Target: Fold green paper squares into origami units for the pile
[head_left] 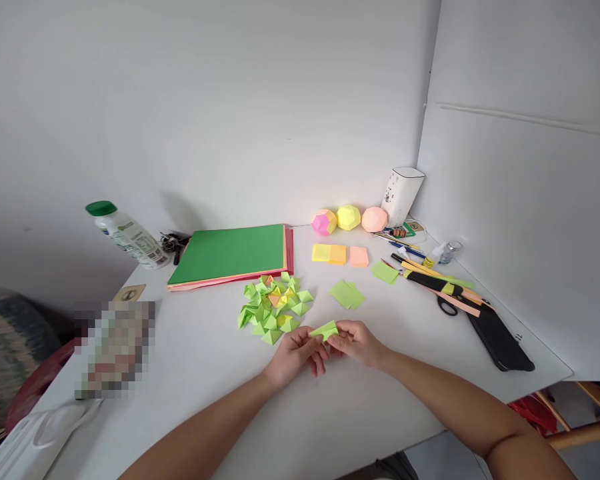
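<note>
Between both hands is a folded light green paper slip [325, 331], held just above the white table. My left hand [296, 352] pinches its left end with the thumb on top. My right hand [356, 343] grips the right end, fingers closed and partly hidden underneath. Behind my left hand lies a heap of folded paper units [271, 321], mostly green with a few yellow and orange ones. Flat green paper squares [347, 295] rest beyond my right hand, and another green square [385, 272] lies farther right.
Yellow and orange sticky note pads [329, 253] and a pink pad [359, 257] sit behind. Several faceted paper balls [349, 217] line the wall. A coloured paper stack [230, 252] and a bottle [130, 233] stand left. Scissors [447, 306], pens and a black phone [500, 337] lie right.
</note>
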A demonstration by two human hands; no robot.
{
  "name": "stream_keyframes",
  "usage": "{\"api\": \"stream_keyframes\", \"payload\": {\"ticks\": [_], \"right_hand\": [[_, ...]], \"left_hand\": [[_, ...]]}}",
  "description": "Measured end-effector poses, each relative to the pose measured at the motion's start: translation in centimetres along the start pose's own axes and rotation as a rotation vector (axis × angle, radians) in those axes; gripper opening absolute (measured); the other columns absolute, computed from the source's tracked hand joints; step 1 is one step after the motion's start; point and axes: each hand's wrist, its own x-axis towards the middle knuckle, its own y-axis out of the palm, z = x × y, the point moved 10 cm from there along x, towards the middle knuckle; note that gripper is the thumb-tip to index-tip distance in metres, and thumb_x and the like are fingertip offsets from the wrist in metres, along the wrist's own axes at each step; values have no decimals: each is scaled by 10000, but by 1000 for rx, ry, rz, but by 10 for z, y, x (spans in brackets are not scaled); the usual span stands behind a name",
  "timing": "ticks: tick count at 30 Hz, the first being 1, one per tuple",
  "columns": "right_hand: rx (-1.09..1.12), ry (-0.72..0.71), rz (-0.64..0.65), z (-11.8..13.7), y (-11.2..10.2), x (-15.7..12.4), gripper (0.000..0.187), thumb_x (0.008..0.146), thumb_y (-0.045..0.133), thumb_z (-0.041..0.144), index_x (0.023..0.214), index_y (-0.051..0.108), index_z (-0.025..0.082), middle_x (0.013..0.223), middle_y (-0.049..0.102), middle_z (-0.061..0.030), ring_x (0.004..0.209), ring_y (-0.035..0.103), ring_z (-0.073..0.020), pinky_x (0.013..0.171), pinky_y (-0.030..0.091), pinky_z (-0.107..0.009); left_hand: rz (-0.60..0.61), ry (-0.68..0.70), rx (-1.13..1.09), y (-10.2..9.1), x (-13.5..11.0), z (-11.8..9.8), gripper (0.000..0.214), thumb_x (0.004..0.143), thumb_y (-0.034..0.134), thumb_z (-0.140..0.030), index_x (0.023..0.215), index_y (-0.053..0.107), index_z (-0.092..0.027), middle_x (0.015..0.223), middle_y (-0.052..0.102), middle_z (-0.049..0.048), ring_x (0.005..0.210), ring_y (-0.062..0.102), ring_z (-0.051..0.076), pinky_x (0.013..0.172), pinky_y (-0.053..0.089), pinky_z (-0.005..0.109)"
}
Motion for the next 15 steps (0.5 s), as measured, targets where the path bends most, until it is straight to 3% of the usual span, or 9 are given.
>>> {"api": "stream_keyframes", "payload": {"ticks": [15], "right_hand": [[19, 80, -70, -12, -7, 3, 359, 749, 603, 470, 674, 600, 119, 612, 610, -14, 498, 560, -107, 483, 431, -225]], "left_hand": [[-18, -22, 55, 1, 0, 4, 323, 764, 594, -448, 768, 513, -135, 647, 649, 44, 467, 607, 138, 403, 443, 227]]}}
